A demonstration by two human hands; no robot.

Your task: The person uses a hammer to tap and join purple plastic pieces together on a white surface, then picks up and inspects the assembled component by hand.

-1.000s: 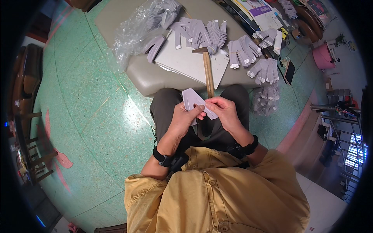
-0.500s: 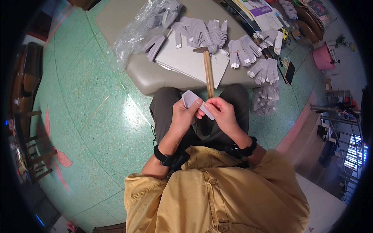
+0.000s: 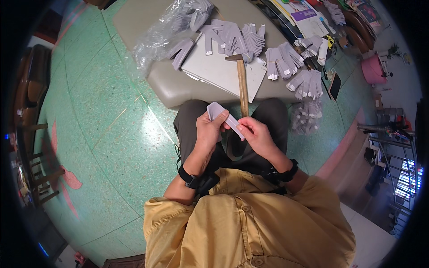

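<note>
- Pale purple strip [image 3: 232, 121]: pinched by the fingers of the left hand [image 3: 208, 130] and right hand [image 3: 258, 135].
- Hammer [image 3: 242, 85]: between twelve and one o'clock from the strip.

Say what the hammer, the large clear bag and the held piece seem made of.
Hammer: wooden handle, judging by its tan, streaked surface; dull brown head, probably metal.
Large clear bag: thin glossy plastic, see-through with bright wrinkles.
Held piece: matte, pale lilac; perhaps card or paper, from its crisp edges.
</note>
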